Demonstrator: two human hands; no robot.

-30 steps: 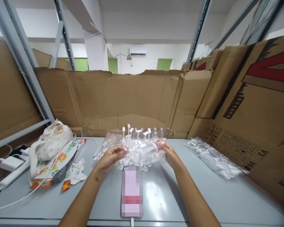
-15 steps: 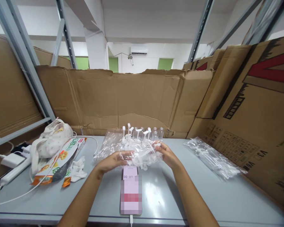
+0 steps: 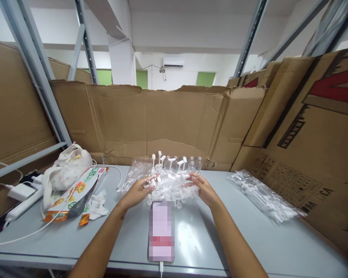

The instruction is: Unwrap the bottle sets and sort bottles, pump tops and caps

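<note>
A clear plastic bag point(image 3: 174, 180) is stretched between my two hands, above a pile of small white plastic parts point(image 3: 178, 196). My left hand point(image 3: 139, 190) grips the bag's left end, its fingertips partly hidden by the film. At the right end, my right hand point(image 3: 202, 187) pinches the bag between thumb and fingers. Behind it stand several white pump heads point(image 3: 171, 162) with upright stems, and several clear bottles point(image 3: 198, 163) are lined up at the back. Another crumpled clear bag point(image 3: 133, 177) lies to the left of the pile.
A phone point(image 3: 161, 231) with a cable lies in front of the pile. To the left are a white cloth bag point(image 3: 66, 170), a snack package point(image 3: 78, 193), crumpled tissue point(image 3: 98, 204) and a power strip point(image 3: 23, 204). A filled clear bag point(image 3: 263, 197) lies right. Cardboard point(image 3: 162, 119) walls the back.
My left hand has moved up slightly, and the clear bag has been raised off the front of the pile. My right hand has barely moved. The whole view has shifted a little.
</note>
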